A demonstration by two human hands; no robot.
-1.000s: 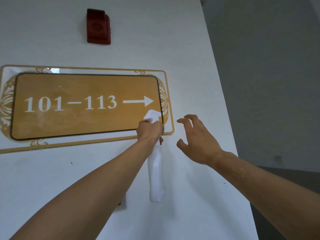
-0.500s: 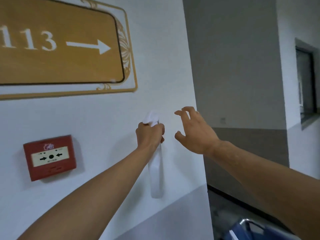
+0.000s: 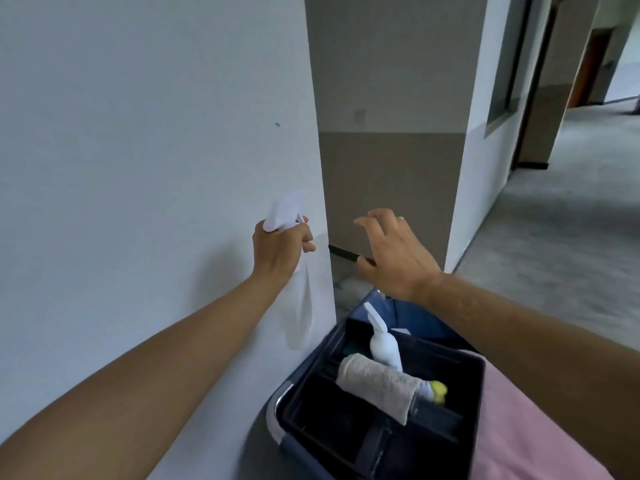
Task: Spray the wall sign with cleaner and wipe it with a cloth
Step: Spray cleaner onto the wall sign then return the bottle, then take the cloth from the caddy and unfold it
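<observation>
My left hand (image 3: 278, 249) grips the neck of a white spray bottle (image 3: 298, 306), whose body hangs down in front of the white wall (image 3: 138, 150). My right hand (image 3: 394, 258) hovers open to its right with curled fingers, above the cart, holding nothing. A beige cloth (image 3: 379, 384) lies draped over a divider in the black caddy (image 3: 474, 410) at the lower right. The wall sign is out of view.
A second white spray bottle (image 3: 382, 344) stands in the caddy, with a yellow-tipped item (image 3: 437, 391) beside the cloth. Blue cart fabric (image 3: 415, 320) lies beyond the caddy. The wall corner (image 3: 320, 168) is just right of my left hand. A grey corridor floor (image 3: 554, 237) stretches away right.
My view has swung down and right, from the sign past the red alarm box to the cart. Both hands came down with it, the left still holding the bottle.
</observation>
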